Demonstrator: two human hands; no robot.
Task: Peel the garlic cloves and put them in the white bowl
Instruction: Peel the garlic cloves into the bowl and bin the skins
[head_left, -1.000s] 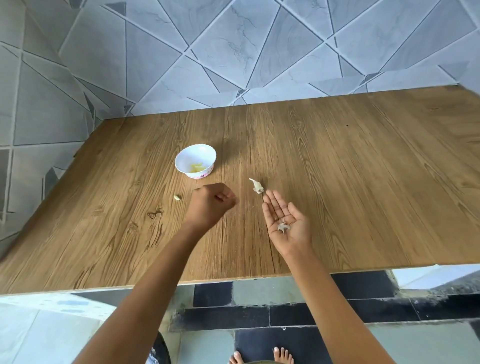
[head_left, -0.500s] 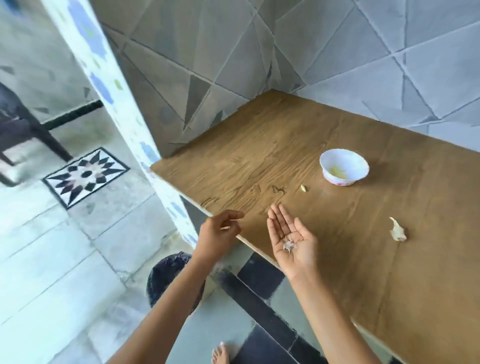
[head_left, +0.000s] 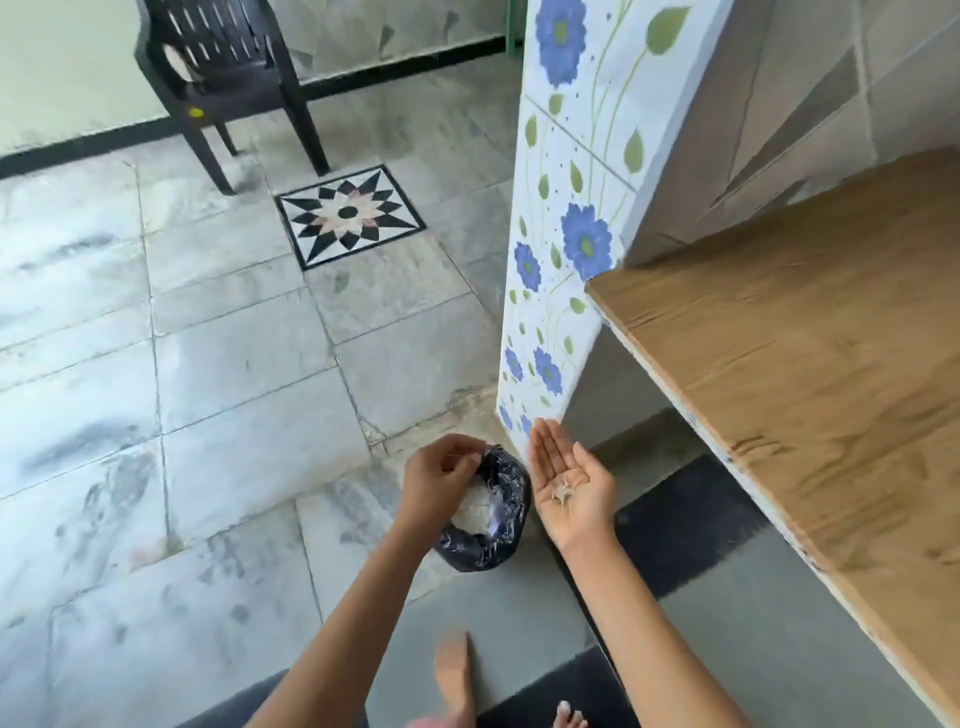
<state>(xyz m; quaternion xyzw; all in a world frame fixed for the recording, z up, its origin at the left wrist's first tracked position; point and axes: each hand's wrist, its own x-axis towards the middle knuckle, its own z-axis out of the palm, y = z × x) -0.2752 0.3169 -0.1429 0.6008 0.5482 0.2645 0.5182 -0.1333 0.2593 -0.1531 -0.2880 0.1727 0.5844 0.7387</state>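
Peel scraps (head_left: 562, 492) atop upturned right grip (head_left: 584, 479)

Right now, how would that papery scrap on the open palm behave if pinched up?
The garlic skin scrap looks thin and ragged, so probably weightless and floppy. It lies loose on the flat right hand, so a breath or tilt would likely shift it.

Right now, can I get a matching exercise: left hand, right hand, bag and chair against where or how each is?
1 left hand
2 right hand
3 bag
4 chair

a far off, by the wall
b flat, palm up, scraps on it
c on the floor by the flowered pillar
d pinching a peel bit above the bag

Pairs: 1-d, 2-b, 3-c, 4-a
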